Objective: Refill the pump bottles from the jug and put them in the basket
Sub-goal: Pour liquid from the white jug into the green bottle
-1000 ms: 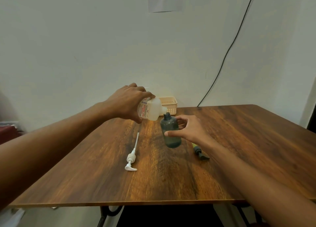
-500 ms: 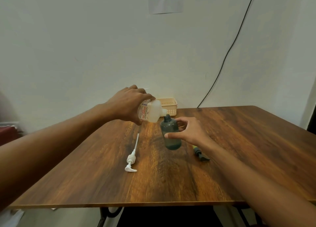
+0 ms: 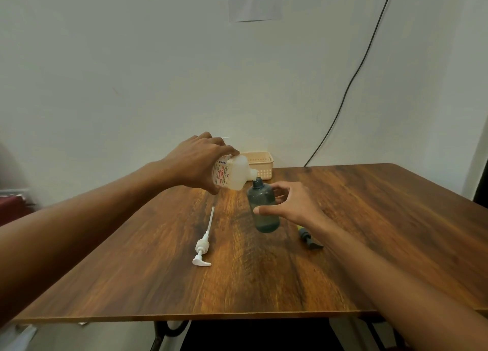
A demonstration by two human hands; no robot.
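Observation:
My left hand (image 3: 196,163) grips a translucent white jug (image 3: 233,175) with a red-printed label, tipped on its side so its spout points right at the neck of a dark grey-blue bottle (image 3: 262,205). The bottle stands upright on the wooden table (image 3: 264,271) with its pump off. My right hand (image 3: 289,204) wraps around the bottle's right side, thumb across its front. A white pump head with a long tube (image 3: 203,245) lies to the left. A dark pump head (image 3: 309,239) lies to the right, partly behind my right forearm. A cream basket (image 3: 260,164) stands at the table's far edge.
The table stands against a pale wall (image 3: 132,73). A black cable (image 3: 351,81) runs down the wall to the table's back edge. A paper sheet (image 3: 254,0) is stuck high on the wall. A dark red object (image 3: 13,205) sits at the left edge.
The jug's spout has stayed at the bottle's neck, tilting down slightly. Both hands keep their grips. The view has shifted a little.

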